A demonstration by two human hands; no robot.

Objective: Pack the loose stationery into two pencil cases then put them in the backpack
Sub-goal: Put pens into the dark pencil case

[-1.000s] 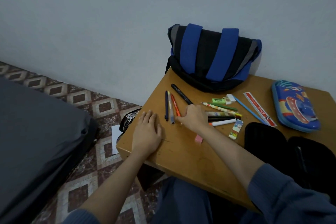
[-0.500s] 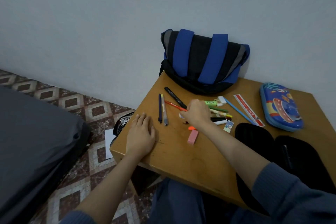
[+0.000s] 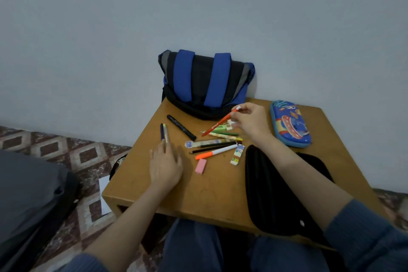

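The right hand (image 3: 251,125) is raised a little above the bench (image 3: 209,196), thumb and fingertips pinching the white-tipped end of a red pen (image 3: 220,120), which slants down and left so its point hangs over the loose pile of stationery. The left hand (image 3: 165,166) lies flat on the bench, palm down with fingers straight, gripping nothing; its fingertips reach the near ends of two pens (image 3: 164,132) lying side by side. Just beyond these sits a black marker (image 3: 181,127), angled toward the pile. Under the red pen lie a green eraser (image 3: 220,127), several pencils, a patterned ruler (image 3: 207,142) and an orange-capped marker (image 3: 215,152); a pink eraser (image 3: 201,166) and a small printed eraser (image 3: 237,154) rest nearer the front edge. A black pencil case (image 3: 271,194) lies open on the right of the bench, with the right forearm crossing above it. A blue printed pencil case (image 3: 290,123) sits closed beyond it, just right of the right hand. The blue and black backpack (image 3: 207,81) leans against the wall at the far edge of the bench.
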